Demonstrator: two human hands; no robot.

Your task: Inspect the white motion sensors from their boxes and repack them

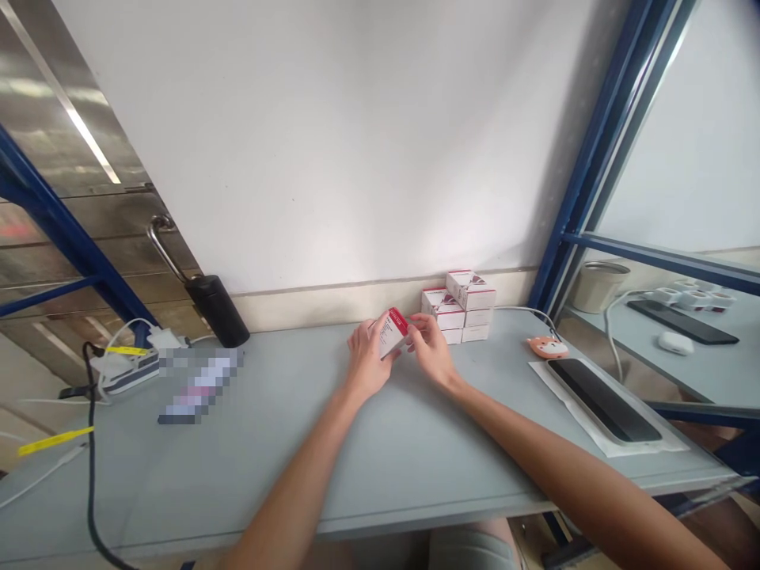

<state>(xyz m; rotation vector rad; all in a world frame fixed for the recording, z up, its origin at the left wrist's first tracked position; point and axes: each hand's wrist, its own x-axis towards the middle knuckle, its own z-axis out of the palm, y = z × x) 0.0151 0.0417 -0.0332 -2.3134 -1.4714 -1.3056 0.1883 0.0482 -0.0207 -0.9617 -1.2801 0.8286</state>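
Note:
A small white cardboard box (392,336) with a red band and printed text is tilted above the table. My left hand (366,360) wraps round it from the left, fingers behind and thumb along its lower side. At the box's right end is my right hand (432,348), its fingers and thumb curled in against the edge. Exactly what these fingertips pinch is too small to make out. Just behind my right hand, several similar white and red boxes (470,294) stand stacked against the wall.
On the right of the grey table (285,459) lie a dark phone-like device (602,400) on a white sheet and an orange animal-shaped case (547,347). To the left are a black cylinder (218,310), a power strip (127,372) with cables and a pixelated item (202,388).

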